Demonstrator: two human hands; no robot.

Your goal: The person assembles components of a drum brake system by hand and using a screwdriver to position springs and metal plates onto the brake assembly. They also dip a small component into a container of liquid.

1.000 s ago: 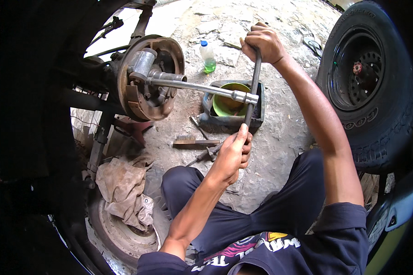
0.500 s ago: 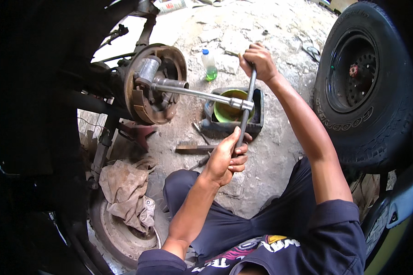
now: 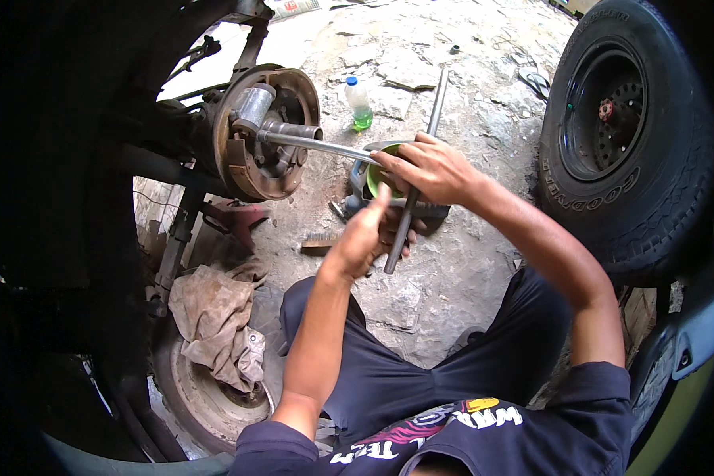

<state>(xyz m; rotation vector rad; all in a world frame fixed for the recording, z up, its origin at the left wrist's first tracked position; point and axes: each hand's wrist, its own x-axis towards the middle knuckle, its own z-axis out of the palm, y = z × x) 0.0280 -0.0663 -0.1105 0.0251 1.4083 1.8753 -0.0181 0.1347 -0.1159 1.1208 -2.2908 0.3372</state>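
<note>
A long T-handle socket wrench (image 3: 317, 145) reaches from the spindle of an exposed drum brake (image 3: 236, 170) at the left. Its dark sliding bar (image 3: 436, 103) crosses the shaft's outer end at a slant. My right hand (image 3: 436, 170) lies over that joint, fingers curled around it, hiding the wrench's head. My left hand (image 3: 358, 240), slightly blurred, is by the bar's lower part with the thumb raised. Its fingers are apart behind the bar, not wrapped around it. Beneath my hands a green bowl (image 3: 381, 189) sits in a dark tray, partly covered.
A bottle (image 3: 359, 111) with green liquid stands beyond the bowl. A wire brush (image 3: 319, 243) lies on the rough stone floor. At the right leans a large wheel (image 3: 658, 159); at the left a rag (image 3: 218, 317) covers part of a brake drum (image 3: 186, 389). A sandal lies far right.
My right hand has come down from the bar's upper end to the joint. My left hand has loosened from the bar and shifted left. The bar's ends have shifted downward on the near side.
</note>
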